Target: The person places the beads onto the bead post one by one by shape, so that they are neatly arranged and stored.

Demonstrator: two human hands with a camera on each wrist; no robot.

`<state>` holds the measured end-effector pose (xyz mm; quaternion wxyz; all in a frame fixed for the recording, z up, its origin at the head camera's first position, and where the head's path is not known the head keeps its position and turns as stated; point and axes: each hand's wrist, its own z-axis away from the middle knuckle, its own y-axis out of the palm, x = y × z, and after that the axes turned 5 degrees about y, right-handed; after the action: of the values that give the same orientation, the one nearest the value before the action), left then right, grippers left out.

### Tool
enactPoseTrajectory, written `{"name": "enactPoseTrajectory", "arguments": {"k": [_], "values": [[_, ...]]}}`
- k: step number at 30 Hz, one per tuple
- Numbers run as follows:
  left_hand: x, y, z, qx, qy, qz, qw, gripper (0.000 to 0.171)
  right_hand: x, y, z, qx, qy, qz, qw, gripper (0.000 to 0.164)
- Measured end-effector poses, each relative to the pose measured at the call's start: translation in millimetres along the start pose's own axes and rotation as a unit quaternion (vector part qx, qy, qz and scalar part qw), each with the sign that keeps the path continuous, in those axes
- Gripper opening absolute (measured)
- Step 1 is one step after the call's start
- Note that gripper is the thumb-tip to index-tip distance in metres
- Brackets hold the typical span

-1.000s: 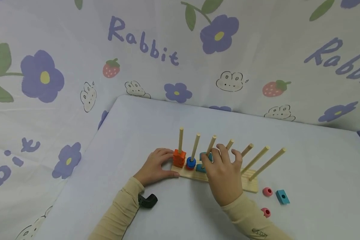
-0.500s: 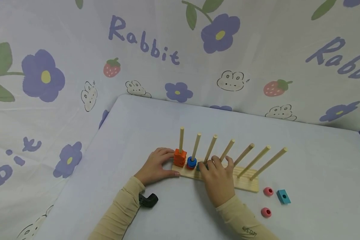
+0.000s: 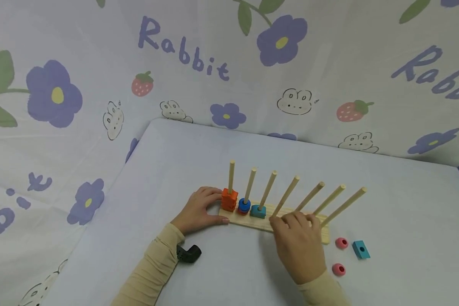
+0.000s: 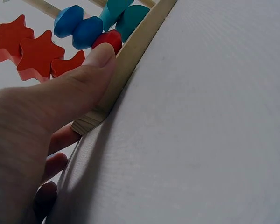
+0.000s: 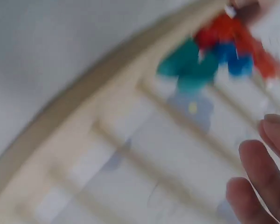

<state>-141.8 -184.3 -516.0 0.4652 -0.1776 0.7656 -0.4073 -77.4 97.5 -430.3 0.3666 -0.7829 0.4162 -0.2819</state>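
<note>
— How far along?
— Three of the seven pegs [image 3: 267, 190] carry pieces: red stars [image 3: 228, 200], blue beads [image 3: 244, 205], teal pieces [image 3: 258, 211]. Two pink beads [image 3: 342, 243] and a teal block [image 3: 361, 250] lie loose.
— The hands?
— Left hand [image 3: 199, 213] grips the rack's [image 3: 248, 221] end; right hand [image 3: 300, 246], loose-fingered, appears unladen above it.

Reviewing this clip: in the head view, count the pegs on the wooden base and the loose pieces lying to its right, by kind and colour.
Wooden pegs: 7
Loose pink beads: 2
Loose teal block: 1
Total: 10
</note>
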Motion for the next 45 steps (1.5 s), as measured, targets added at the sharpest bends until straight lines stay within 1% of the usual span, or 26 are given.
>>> {"name": "enactPoseTrajectory", "arguments": {"k": [2, 6, 8, 10, 11, 12, 13, 14, 17, 18, 22, 23, 25, 27, 29, 33, 34, 35, 36, 39, 41, 43, 45], "values": [[0.1, -1.0, -0.4, -0.002, 0.002, -0.003, 1.0000, 0.065, -14, -14, 6, -0.010, 0.030, -0.011, 0.999, 0.010], [1.4, -1.9, 0.3, -0.003, -0.001, -0.009, 1.0000, 0.064, -50, -36, 23, -0.028, 0.078, 0.003, 0.997, 0.012], [1.4, -1.7, 0.7, -0.002, -0.003, -0.008, 1.0000, 0.064, -69, -45, 34, -0.017, 0.113, 0.017, 0.993, 0.014], [0.8, -1.4, 0.6, -0.001, -0.002, -0.004, 1.0000, 0.064, -87, -52, 47, 0.018, 0.166, 0.036, 0.985, 0.018], [0.4, -1.3, 0.5, -0.002, -0.001, -0.002, 1.0000, 0.063, -95, -56, 53, 0.051, 0.202, 0.047, 0.977, 0.022], [-0.2, -1.2, 0.3, -0.002, -0.001, 0.000, 1.0000, 0.063, -103, -59, 59, 0.094, 0.245, 0.059, 0.963, 0.027], [-1.0, -1.2, 0.0, -0.001, -0.002, 0.003, 1.0000, 0.062, -111, -61, 65, 0.134, 0.283, 0.072, 0.947, 0.032], [-1.6, -1.1, -0.3, -0.001, -0.002, 0.004, 1.0000, 0.061, -118, -63, 70, 0.172, 0.318, 0.082, 0.929, 0.037], [-3.0, -1.8, -1.2, -0.002, -0.003, 0.008, 1.0000, 0.062, -136, -65, 80, 0.267, 0.388, 0.080, 0.878, 0.049], [-3.2, -2.1, -1.6, -0.003, -0.003, 0.008, 1.0000, 0.062, -141, -64, 82, 0.285, 0.400, 0.073, 0.868, 0.052], [-3.7, -2.9, -2.3, 0.000, -0.008, 0.008, 0.9999, 0.067, -153, -56, 86, 0.341, 0.411, 0.038, 0.844, 0.060], [-4.0, -3.1, -2.3, 0.002, -0.009, 0.007, 0.9999, 0.068, -155, -54, 86, 0.352, 0.410, 0.033, 0.840, 0.061], [-4.5, -3.4, -2.1, 0.008, -0.013, 0.004, 0.9999, 0.071, -157, -51, 86, 0.367, 0.404, 0.024, 0.838, 0.063], [-5.0, -3.5, -1.9, 0.013, -0.010, -0.001, 0.9999, 0.072, -157, -48, 87, 0.370, 0.399, 0.020, 0.839, 0.062], [-5.4, -3.7, -1.9, 0.018, -0.009, -0.005, 0.9998, 0.073, -156, -46, 87, 0.366, 0.393, 0.016, 0.843, 0.062], [-5.9, -4.0, -2.7, 0.018, -0.007, -0.007, 0.9998, 0.072, -155, -44, 87, 0.351, 0.380, 0.010, 0.856, 0.062], [-5.9, -4.1, -3.1, 0.017, -0.007, -0.006, 0.9998, 0.072, -154, -44, 87, 0.346, 0.376, 0.007, 0.860, 0.062], [-5.7, -4.0, -3.2, 0.017, -0.007, -0.005, 0.9998, 0.072, -153, -44, 87, 0.339, 0.369, 0.005, 0.865, 0.062], [-5.3, -3.8, -3.4, 0.017, -0.008, -0.003, 0.9998, 0.072, -152, -43, 87, 0.334, 0.367, 0.002, 0.869, 0.062], [-3.7, -2.6, -3.2, 0.021, -0.013, -0.002, 0.9997, 0.072, -148, -43, 88, 0.303, 0.347, 0.001, 0.888, 0.061], [-2.9, -1.8, -2.9, 0.023, -0.016, -0.002, 0.9996, 0.072, -146, -43, 89, 0.288, 0.332, 0.003, 0.898, 0.058], [-2.7, -1.5, -2.7, 0.025, -0.017, -0.002, 0.9996, 0.072, -145, -44, 89, 0.281, 0.320, 0.009, 0.905, 0.053], [-2.9, -1.6, -2.6, 0.025, -0.016, 0.000, 0.9996, 0.072, -146, -44, 88, 0.279, 0.317, 0.009, 0.906, 0.048]]}}
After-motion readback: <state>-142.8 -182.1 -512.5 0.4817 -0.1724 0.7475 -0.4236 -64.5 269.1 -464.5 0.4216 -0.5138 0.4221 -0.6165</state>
